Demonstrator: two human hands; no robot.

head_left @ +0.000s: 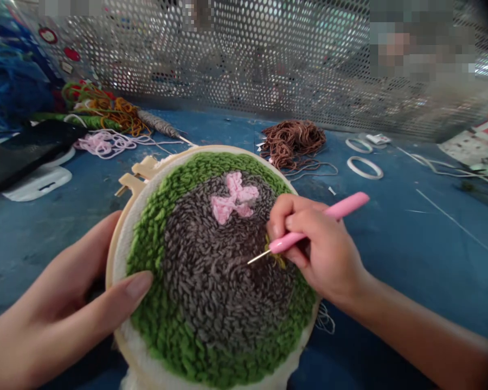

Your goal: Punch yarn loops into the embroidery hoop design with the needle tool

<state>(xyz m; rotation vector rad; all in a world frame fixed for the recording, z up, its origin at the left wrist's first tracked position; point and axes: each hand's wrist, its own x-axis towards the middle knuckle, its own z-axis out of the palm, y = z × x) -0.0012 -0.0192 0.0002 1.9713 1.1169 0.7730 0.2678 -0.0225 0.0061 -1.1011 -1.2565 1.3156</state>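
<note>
A round embroidery hoop (113, 254) is tilted up in front of me, its white fabric covered with yarn loops. Green loops (150, 227) ring a dark grey centre (211, 292), on which a pink flower shape (236, 197) sits near the top. My left hand (81, 281) grips the hoop's left rim, thumb on the green loops and fingers behind. In my right hand (317, 244) is a crochet hook (350, 205) with a pink handle, its thin metal end over the grey loops. A bit of yellow yarn (278, 257) shows below my right fingers.
Brown yarn (293, 142) lies behind the hoop, with two white rings (365, 168) to its right. Pink yarn (101, 143), orange yarn (124, 116), blue yarn (16, 81) and a black phone-like object (32, 151) are at the left. A perforated metal screen (236, 65) closes off the table's back.
</note>
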